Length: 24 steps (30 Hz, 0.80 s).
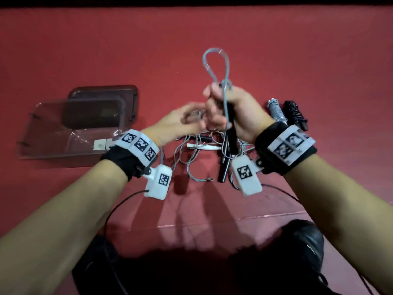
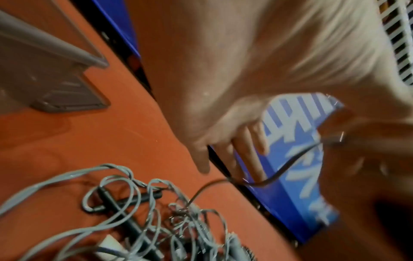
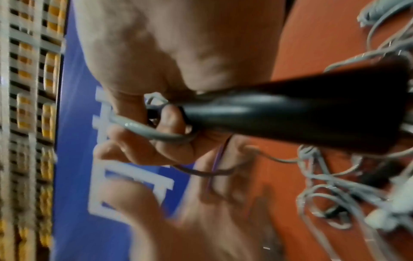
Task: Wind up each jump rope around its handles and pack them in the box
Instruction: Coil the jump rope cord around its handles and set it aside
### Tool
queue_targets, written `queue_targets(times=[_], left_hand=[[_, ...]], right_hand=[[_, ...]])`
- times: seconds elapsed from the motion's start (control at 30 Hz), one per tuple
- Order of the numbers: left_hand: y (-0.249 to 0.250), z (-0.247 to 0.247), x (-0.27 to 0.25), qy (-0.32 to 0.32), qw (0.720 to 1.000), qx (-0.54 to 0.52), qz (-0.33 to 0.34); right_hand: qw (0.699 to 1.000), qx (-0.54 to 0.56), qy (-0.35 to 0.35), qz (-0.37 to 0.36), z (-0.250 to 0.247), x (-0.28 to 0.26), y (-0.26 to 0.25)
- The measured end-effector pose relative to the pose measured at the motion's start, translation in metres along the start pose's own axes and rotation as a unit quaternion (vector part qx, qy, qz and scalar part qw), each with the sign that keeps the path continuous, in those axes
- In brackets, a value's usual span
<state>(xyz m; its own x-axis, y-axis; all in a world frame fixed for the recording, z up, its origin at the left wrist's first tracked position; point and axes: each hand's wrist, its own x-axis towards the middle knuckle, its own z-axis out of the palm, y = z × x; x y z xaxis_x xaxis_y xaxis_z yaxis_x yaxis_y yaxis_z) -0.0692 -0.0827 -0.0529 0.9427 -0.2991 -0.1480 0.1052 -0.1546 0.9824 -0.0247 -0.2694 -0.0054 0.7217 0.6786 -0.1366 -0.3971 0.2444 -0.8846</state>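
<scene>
My right hand (image 1: 221,103) grips a pair of black handles (image 1: 228,133) upright above the red table, and a grey rope loop (image 1: 217,64) sticks up out of the fist. The right wrist view shows those black handles (image 3: 290,113) and the grey rope (image 3: 152,132) across my fingers. My left hand (image 1: 187,120), blurred, is just left of the fist with its fingers curled round a strand of the same rope. Under both hands lies a tangle of grey rope (image 1: 197,150) with a white handle (image 1: 204,146); the left wrist view shows this tangle (image 2: 156,220) too.
A clear plastic box (image 1: 70,133) stands at the left, with its dark lid (image 1: 104,103) behind it. Two wound ropes, one grey (image 1: 276,111) and one black (image 1: 294,113), lie at the right behind my right wrist. The table's near edge (image 1: 212,222) runs below my forearms.
</scene>
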Motion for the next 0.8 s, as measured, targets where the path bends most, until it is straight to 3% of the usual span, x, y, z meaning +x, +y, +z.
queue_targets(times=[0.07, 0.17, 0.23, 0.3, 0.37, 0.43, 0.5, 0.6, 0.7, 0.77, 0.8], left_hand=[[-0.005, 0.009, 0.003, -0.027, 0.993, 0.116, -0.009], [0.004, 0.009, 0.010, 0.130, 0.973, 0.187, 0.035], [0.018, 0.000, 0.012, 0.223, 0.966, 0.112, 0.061], [0.045, -0.007, 0.009, 0.256, 0.961, 0.018, 0.099], [0.075, -0.009, 0.007, 0.232, 0.963, -0.071, 0.115], [0.093, -0.009, 0.003, 0.194, 0.966, -0.136, 0.108], [0.097, -0.012, 0.001, 0.208, 0.959, -0.164, 0.102], [0.076, -0.013, 0.005, 0.234, 0.969, -0.068, 0.049], [0.033, 0.004, 0.002, 0.089, 0.993, -0.024, -0.078], [0.004, 0.018, -0.005, -0.015, 0.996, 0.062, -0.061], [-0.005, 0.024, -0.005, -0.036, 0.995, 0.083, -0.033]], right_hand=[[0.999, 0.032, 0.006, -0.017, -0.002, -0.001, -0.024], [0.997, 0.050, 0.038, -0.049, -0.015, -0.003, -0.045], [0.992, 0.042, 0.099, -0.073, -0.026, -0.002, -0.045], [0.986, -0.039, 0.142, -0.074, -0.031, -0.004, -0.037], [0.979, -0.171, 0.110, -0.024, -0.029, -0.008, -0.019], [0.956, -0.294, 0.012, 0.025, -0.018, -0.011, 0.005], [0.942, -0.333, -0.019, 0.030, -0.006, -0.010, 0.024], [0.977, -0.211, 0.035, 0.022, 0.009, -0.010, 0.027], [0.998, -0.037, 0.045, -0.013, 0.015, -0.007, 0.001], [0.998, 0.031, 0.057, -0.014, 0.014, -0.004, -0.023], [0.996, 0.062, 0.064, -0.015, 0.010, -0.004, -0.033]])
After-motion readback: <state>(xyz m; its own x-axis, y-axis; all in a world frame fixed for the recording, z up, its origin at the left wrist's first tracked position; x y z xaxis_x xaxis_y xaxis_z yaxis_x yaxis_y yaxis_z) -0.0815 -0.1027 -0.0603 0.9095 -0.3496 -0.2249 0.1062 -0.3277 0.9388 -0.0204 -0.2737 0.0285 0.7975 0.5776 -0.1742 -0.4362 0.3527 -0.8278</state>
